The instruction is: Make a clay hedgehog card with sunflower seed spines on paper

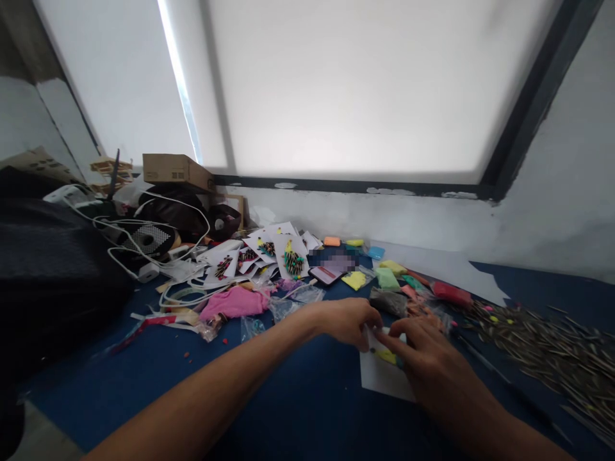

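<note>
A white paper card (382,381) lies on the blue table, partly under both hands. Stuck on it is a flat yellow clay shape (385,356), with a small dark spot beside it. My left hand (348,320) rests at the card's upper left, its fingers curled and closed. From the right, my right hand (427,352) reaches over the card and covers part of the yellow shape. Its thumb and fingers are pinched close to the left fingertips. Whatever small thing lies between the fingers is hidden.
Striped sunflower seeds (542,346) spread at right, with a pen (500,378). Behind the hands are clay packets, including a red one (451,293), and a phone (331,269). Finished-looking seed-and-clay cards (292,257), pink clay (235,302), cables and a cardboard box (175,169) crowd the left.
</note>
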### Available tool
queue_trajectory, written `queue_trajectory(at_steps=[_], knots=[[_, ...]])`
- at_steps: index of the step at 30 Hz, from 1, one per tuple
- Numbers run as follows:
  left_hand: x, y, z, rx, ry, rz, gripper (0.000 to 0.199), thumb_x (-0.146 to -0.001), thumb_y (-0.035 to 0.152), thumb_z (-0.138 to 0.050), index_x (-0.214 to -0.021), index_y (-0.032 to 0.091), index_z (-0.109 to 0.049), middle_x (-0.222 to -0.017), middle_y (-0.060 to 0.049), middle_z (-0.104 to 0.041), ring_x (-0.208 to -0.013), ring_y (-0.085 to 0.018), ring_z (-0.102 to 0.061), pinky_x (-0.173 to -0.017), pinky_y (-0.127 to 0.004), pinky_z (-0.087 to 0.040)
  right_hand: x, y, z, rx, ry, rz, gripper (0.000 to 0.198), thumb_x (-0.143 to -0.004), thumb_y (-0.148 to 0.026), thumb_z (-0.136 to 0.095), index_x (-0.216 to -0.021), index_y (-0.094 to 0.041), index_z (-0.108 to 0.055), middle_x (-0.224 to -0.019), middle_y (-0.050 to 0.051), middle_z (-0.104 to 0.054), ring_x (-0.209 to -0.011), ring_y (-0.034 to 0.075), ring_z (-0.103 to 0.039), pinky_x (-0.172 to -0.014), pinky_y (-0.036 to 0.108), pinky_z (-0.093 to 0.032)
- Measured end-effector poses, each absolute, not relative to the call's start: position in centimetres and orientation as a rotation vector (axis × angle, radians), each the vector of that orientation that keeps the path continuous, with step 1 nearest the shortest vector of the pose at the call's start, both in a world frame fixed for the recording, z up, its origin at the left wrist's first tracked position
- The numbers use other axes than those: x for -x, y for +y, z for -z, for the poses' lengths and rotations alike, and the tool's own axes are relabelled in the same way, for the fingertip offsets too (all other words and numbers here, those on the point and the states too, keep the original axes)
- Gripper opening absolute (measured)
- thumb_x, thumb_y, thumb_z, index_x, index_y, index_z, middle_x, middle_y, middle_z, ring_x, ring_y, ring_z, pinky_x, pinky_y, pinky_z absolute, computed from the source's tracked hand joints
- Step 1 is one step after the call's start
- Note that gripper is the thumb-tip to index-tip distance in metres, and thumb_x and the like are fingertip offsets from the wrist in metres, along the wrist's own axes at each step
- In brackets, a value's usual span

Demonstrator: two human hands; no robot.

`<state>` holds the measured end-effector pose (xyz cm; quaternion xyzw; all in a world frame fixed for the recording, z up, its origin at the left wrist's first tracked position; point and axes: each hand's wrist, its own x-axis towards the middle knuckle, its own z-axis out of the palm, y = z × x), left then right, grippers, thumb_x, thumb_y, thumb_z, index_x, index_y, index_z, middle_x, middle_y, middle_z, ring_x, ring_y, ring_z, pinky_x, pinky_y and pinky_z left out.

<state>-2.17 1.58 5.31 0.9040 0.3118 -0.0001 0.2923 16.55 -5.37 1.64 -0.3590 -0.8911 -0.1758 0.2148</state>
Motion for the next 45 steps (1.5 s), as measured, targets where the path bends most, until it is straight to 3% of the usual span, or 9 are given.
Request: queue_trajectory(at_steps=[7,12,16,20,29,45], knots=[[2.2,1.2,-6.0,-2.476,0.82,0.025,0.051,-0.07,0.008,-0.06,-0.12,0.008,-0.057,-0.102,-0.008,-0.061,-0.079,-0.016,-0.058,-0.064,-0.022,-0.045,-20.8,-5.9,-1.6,1.1,-2.341,0.522,0.034,-0.078,-0.006,-0.039,-0.093,-0.021,-0.066,-0.096,0.011,-0.066,-0.092,0.026,-0.064,-0.07,0.036,-0.052],[2.1,1.7,-4.8,-2.399,0.931,-0.149,0.051,-0.067,-0.003,-0.044,-0.113,0.012,-0.062,-0.109,-0.007,-0.064,-0.093,-0.017,-0.06,-0.074,-0.022,-0.047,-22.3,-6.5,-1.5,1.279,-2.282,0.338,0.027,-0.083,-0.013,-0.038,-0.08,-0.023,-0.063,-0.083,0.008,-0.067,-0.075,0.021,-0.065,-0.062,0.032,-0.052],[1.5,1.7,-3.9,-2.373,1.041,-0.373,0.045,-0.073,-0.001,-0.042,-0.111,0.01,-0.063,-0.111,-0.009,-0.066,-0.1,-0.018,-0.06,-0.084,-0.026,-0.047,-22.4,-6.6,-1.5,1.325,-2.27,0.239,0.027,-0.084,-0.015,-0.039,-0.083,-0.023,-0.065,-0.082,0.008,-0.067,-0.073,0.02,-0.066,-0.061,0.031,-0.052],[0.8,1.6,-3.8,-2.431,1.071,-0.354,0.04,-0.075,0.001,-0.046,-0.11,0.009,-0.065,-0.112,-0.011,-0.065,-0.102,-0.02,-0.059,-0.089,-0.027,-0.045,-22.5,-6.7,-1.1,1.345,-2.271,0.235,0.026,-0.087,-0.019,-0.04,-0.084,-0.023,-0.065,-0.082,0.007,-0.066,-0.073,0.02,-0.065,-0.062,0.031,-0.051],[-0.4,2.7,-4.2,-2.444,1.033,-0.23,0.029,-0.074,0.007,-0.057,-0.1,0.013,-0.067,-0.101,-0.006,-0.068,-0.088,-0.018,-0.061,-0.07,-0.023,-0.045,-22.4,-6.8,-0.4,1.372,-2.353,0.304,0.025,-0.09,-0.02,-0.038,-0.076,-0.022,-0.059,-0.073,0.005,-0.061,-0.065,0.019,-0.061,-0.057,0.03,-0.047],[-0.8,3.7,-3.2,-2.408,1.01,-0.228,0.015,-0.074,0.012,-0.062,-0.084,0.016,-0.072,-0.082,-0.003,-0.07,-0.07,-0.014,-0.059,-0.056,-0.02,-0.038,-22.3,-6.7,-0.2,1.266,-2.36,0.508,0.036,-0.097,-0.023,-0.027,-0.073,-0.023,-0.053,-0.068,0.003,-0.059,-0.061,0.017,-0.058,-0.059,0.029,-0.046]])
